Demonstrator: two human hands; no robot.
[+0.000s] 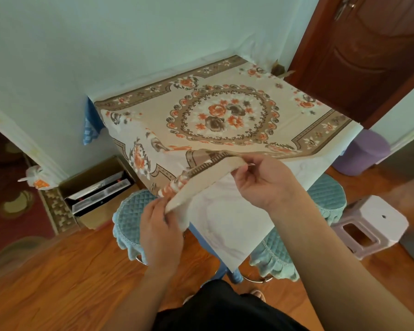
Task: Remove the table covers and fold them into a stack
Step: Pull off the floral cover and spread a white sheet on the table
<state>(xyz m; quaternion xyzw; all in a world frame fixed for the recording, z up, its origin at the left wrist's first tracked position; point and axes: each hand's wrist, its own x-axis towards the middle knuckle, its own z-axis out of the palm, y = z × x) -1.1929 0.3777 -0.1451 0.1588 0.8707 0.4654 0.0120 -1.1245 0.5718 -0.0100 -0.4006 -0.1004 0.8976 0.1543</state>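
Observation:
A beige floral table cover point(225, 111) with orange and brown flowers lies over a small table in the room's corner. Its near edge is lifted and turned back, which exposes a white cover point(227, 218) beneath it. My left hand point(160, 232) pinches the lifted edge at its lower left end. My right hand point(263, 180) pinches the same edge farther right and higher. A blue checked cloth point(89, 125) hangs at the table's left side, under the other covers.
Teal quilted stools point(127, 220) stand tucked under the table, left and right. An open cardboard box point(98, 189) sits on the floor at left, a purple bin point(363, 151) and a white plastic stool point(368, 223) at right. A brown door point(368, 48) is behind.

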